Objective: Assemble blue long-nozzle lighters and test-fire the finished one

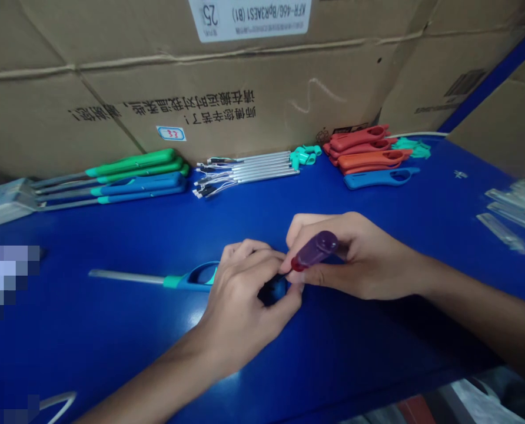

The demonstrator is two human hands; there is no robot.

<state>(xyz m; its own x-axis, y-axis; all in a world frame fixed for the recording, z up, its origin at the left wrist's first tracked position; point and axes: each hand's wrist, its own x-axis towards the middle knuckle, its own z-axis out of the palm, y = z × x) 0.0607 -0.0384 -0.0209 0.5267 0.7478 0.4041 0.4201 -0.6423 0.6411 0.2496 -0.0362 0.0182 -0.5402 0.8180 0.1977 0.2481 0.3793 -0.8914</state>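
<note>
A blue lighter with a teal collar and a long metal tube (200,277) lies on the blue table, its tube pointing left. My left hand (247,294) is wrapped over its handle end and hides much of it. In my right hand (351,259) is a screwdriver with a purple handle (316,250), held tilted between thumb and fingers. The screwdriver's lower end is at the lighter's handle end, between my two hands; its tip is hidden.
Along the back of the blue table (125,341) lie assembled green and blue lighters (139,184), metal tubes with wires (262,167), teal parts (305,156) and red and blue shells (368,154). Clear plastic pieces (505,221) lie at right. A cardboard box (156,35) stands behind.
</note>
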